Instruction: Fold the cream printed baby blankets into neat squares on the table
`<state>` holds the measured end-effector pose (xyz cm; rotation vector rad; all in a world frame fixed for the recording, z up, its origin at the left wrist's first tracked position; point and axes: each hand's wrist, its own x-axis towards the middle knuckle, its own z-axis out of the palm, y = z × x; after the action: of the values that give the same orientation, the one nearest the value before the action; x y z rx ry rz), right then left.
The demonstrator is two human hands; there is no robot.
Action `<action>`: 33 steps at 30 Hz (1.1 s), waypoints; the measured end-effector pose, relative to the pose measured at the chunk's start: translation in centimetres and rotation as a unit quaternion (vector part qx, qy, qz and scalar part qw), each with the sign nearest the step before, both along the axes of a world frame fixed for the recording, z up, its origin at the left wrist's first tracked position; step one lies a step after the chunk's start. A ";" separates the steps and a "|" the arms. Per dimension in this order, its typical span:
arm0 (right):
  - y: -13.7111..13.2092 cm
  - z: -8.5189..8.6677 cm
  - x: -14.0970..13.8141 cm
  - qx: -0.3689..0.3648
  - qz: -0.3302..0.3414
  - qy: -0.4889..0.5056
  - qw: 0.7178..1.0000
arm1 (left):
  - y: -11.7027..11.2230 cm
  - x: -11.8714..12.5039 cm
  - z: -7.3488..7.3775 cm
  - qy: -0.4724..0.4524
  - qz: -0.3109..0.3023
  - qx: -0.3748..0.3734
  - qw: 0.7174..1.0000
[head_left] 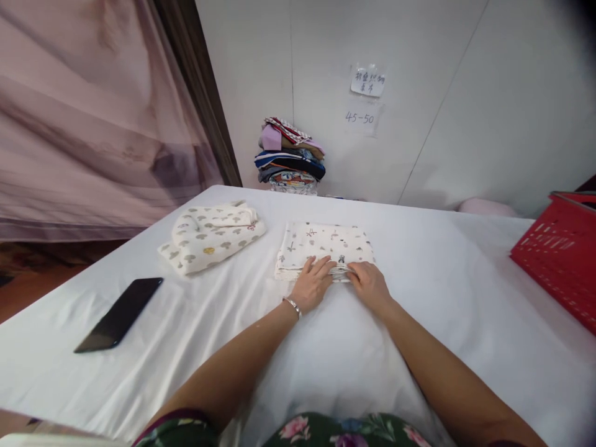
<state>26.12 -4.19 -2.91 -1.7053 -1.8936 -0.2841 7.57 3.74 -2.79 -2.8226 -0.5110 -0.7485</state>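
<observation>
A white cloth (326, 245) with small dark and reddish prints lies folded into a flat rectangle in the middle of the table. Along its near edge, several layers show. My left hand (313, 287) rests on that edge with its fingers stretched forward over the top, a silvery bracelet at the wrist. Just to the right, my right hand (370, 287) has its fingers curled around the layered edge, and its thumb points toward my left hand. Further left, apart from both hands, lies a loosely folded white cloth (212, 239) with grey mushroom-like prints.
A black phone (120, 315) lies at the left on the white-covered table (465, 298). At the right edge stands a red plastic basket (559, 254). Behind the table, a stack of folded fabrics (291, 155) rises against the wall. A pinkish curtain (93, 112) hangs at the left.
</observation>
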 end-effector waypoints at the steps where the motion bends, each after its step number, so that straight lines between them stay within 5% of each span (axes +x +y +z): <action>1: -0.1 0.0 0.0 -0.002 0.005 0.000 1.000 | 0.0 0.0 0.0 -0.003 0.008 -0.013 1.000; 9: -1.1 0.6 -0.1 -0.023 0.077 0.001 0.997 | 0.3 0.4 -0.2 -0.030 0.026 -0.047 0.998; 22: -0.9 -0.1 0.3 0.004 0.051 -0.017 0.999 | 0.3 -0.3 0.2 -0.021 0.030 -0.057 0.998; 33: -0.8 -0.8 0.9 0.005 0.052 -0.039 0.998 | 2.1 -3.3 -0.2 -0.036 0.122 -0.023 0.992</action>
<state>26.98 -4.96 -3.76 -1.6041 -2.0260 -0.3220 4.28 5.80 -2.96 -2.7129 -0.8763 -0.7993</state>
